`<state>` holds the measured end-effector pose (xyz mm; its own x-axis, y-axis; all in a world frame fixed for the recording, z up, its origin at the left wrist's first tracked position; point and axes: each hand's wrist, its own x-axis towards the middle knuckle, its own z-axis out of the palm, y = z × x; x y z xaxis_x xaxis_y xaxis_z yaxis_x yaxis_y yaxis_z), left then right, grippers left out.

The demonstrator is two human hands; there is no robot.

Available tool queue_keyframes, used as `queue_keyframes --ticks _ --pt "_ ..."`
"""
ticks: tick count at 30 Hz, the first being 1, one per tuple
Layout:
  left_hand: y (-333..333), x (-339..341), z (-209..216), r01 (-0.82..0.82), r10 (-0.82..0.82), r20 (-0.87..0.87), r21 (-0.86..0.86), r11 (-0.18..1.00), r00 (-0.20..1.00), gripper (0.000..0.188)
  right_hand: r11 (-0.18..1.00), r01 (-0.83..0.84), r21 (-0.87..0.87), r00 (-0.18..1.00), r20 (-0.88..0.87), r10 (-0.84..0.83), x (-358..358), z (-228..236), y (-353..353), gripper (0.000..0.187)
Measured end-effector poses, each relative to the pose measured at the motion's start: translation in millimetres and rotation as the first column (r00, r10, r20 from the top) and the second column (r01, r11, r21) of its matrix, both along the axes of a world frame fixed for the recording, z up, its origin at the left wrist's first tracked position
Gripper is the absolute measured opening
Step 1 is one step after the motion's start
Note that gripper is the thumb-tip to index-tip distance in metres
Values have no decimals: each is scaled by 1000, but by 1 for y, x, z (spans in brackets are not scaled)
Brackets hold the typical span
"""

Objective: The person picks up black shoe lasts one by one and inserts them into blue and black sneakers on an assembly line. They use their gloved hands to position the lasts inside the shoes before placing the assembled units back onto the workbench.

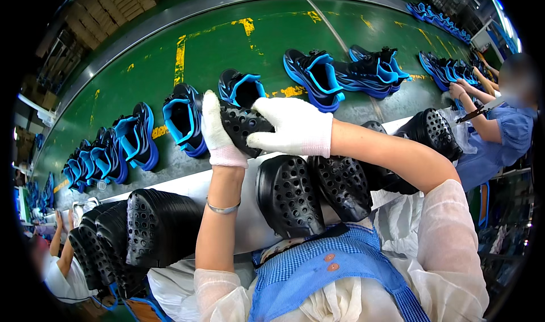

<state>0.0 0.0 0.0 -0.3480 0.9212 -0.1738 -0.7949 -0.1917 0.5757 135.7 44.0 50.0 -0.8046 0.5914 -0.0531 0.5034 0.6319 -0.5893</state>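
Between my two white-gloved hands is a black plastic shoe insert (pixel 243 126), curved and dotted with round holes. My left hand (pixel 218 130) stands upright along its left side, fingers closed against it. From the right, my right hand (pixel 295 126) grips the insert with fingers and thumb around its end. Just behind sits a black and blue sneaker (pixel 252 83), partly hidden by my hands. Nested stacks of similar inserts lie near me: one stack (pixel 286 194) and another (pixel 342 186) right below my hands, with more inserts (pixel 162 231) at the left.
On the green surface (pixel 227 49) with yellow marks, a row of black and blue sneakers (pixel 321 78) runs left to right. A white ledge (pixel 244 220) lies along my side. One co-worker (pixel 482 129) handles sneakers at far right; another (pixel 65 265) is at far left.
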Motion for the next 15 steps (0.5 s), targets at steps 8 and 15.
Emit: queue_keyframes --ticks 8,15 --pt "7 -14 -44 148 -241 -438 -236 960 866 51 945 -39 325 992 124 -2 25 -2 30 35" --pt "7 -8 -84 18 -35 -980 -40 999 -193 33 975 -41 217 953 300 -27 15 -12 69 32"
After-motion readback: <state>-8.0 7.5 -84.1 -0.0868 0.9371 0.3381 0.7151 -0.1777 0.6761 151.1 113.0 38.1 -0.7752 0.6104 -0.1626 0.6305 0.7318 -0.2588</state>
